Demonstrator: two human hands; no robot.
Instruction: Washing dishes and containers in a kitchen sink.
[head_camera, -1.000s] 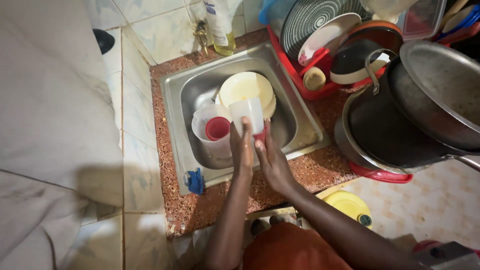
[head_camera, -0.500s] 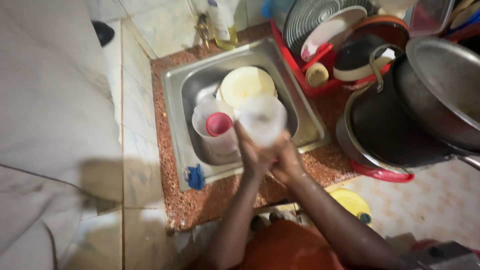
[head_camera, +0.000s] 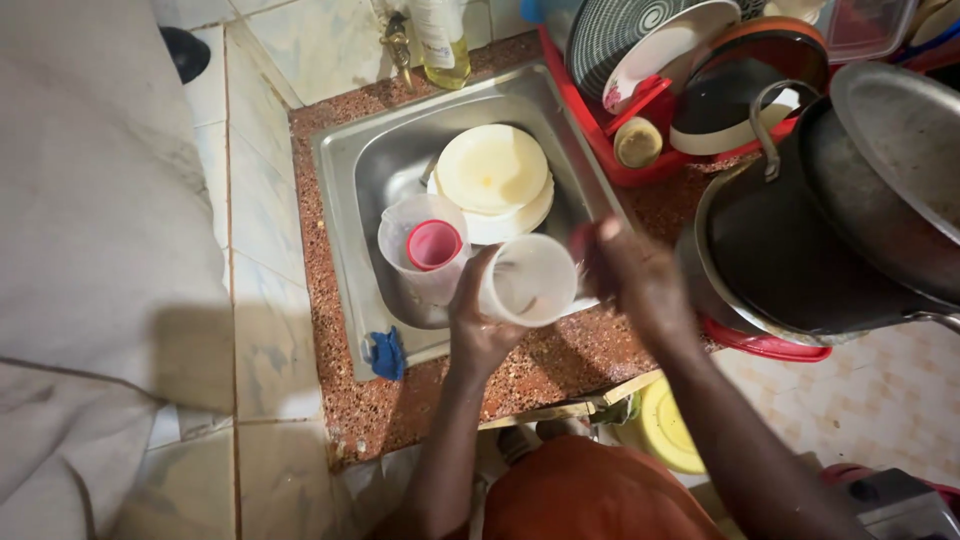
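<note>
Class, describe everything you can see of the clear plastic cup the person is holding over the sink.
The clear plastic cup looks translucent and whitish, with a round open mouth tipped on its side toward the camera. It appears empty, with faint streaks inside. It is held above the front edge of the steel sink. The left hand grips its side; the right hand is blurred just beside its rim, and whether it touches cannot be told.

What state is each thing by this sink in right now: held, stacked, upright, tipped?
Clear plastic cup: tipped on its side, held by the left hand.
Right hand: beside the cup's rim, blurred.
Pale plates: stacked in the sink.
Pink cup: upright inside a clear jug.
Large dark pot: upright on the counter.
</note>
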